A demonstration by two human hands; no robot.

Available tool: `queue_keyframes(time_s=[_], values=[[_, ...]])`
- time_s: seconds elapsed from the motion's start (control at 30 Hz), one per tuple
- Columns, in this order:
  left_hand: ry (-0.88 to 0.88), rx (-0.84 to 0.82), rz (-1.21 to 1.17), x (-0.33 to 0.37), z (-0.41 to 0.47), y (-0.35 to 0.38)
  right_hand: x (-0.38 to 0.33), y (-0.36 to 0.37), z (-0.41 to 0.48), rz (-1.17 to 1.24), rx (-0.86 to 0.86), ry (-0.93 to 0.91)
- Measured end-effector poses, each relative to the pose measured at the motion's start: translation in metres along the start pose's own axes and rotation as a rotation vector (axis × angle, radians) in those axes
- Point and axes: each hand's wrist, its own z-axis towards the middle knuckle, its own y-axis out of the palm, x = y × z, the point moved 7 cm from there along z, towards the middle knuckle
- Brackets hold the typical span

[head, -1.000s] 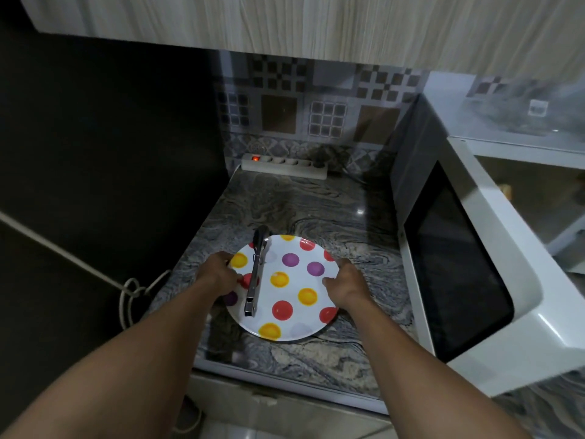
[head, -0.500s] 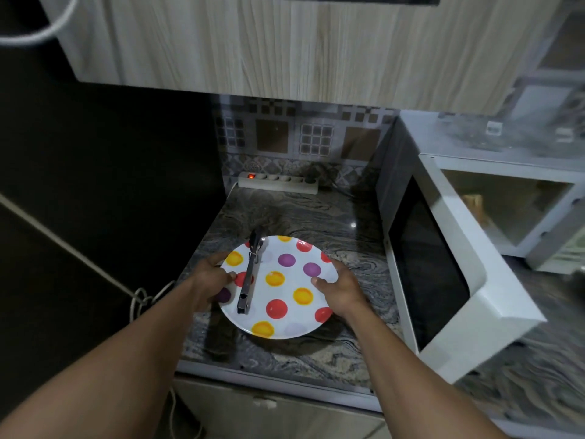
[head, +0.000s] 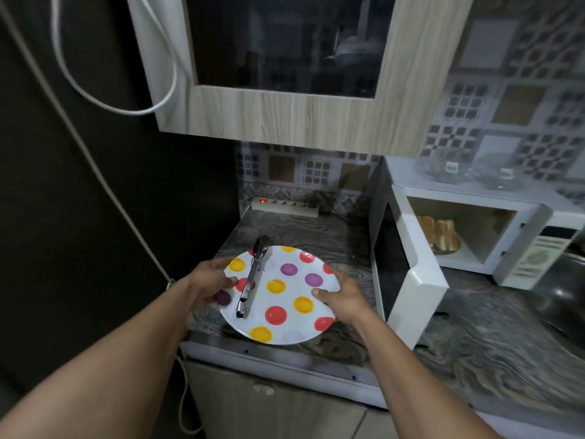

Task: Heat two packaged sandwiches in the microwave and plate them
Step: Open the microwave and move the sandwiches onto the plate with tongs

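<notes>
A white plate with red, yellow and purple dots (head: 294,321) is held above the marble counter by both hands. My left hand (head: 207,285) grips its left rim and my right hand (head: 340,296) grips its right rim. Metal tongs (head: 250,285) lie lengthwise on the plate's left half. To the right stands the white microwave (head: 522,245) with its door (head: 408,289) swung open toward me. Two toasted sandwiches (head: 438,232) stand upright inside on the turntable.
A white power strip (head: 285,206) with a lit red switch lies along the tiled back wall. A wooden wall cabinet (head: 297,122) hangs overhead. A white cable (head: 95,172) runs down the dark wall at left. A dark pan (head: 560,299) sits at the far right.
The plate has been lifted a little off the counter with both hands on it. My view has tilted up, bringing the microwave's inside and the sandwiches into sight.
</notes>
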Motion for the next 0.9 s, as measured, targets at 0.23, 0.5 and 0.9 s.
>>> queue_keyframes(time_s=[0.23,0.5,0.9], values=[[0.008,-0.017,0.055,0.008,-0.108,0.018,-0.021,-0.033,-0.091,-0.080,-0.020,-0.049],[0.029,-0.066,0.073,-0.005,-0.227,0.069,-0.021,-0.091,-0.209,-0.115,0.016,-0.071],[0.149,-0.173,0.138,0.004,-0.338,0.191,0.003,-0.224,-0.345,-0.196,0.159,0.058]])
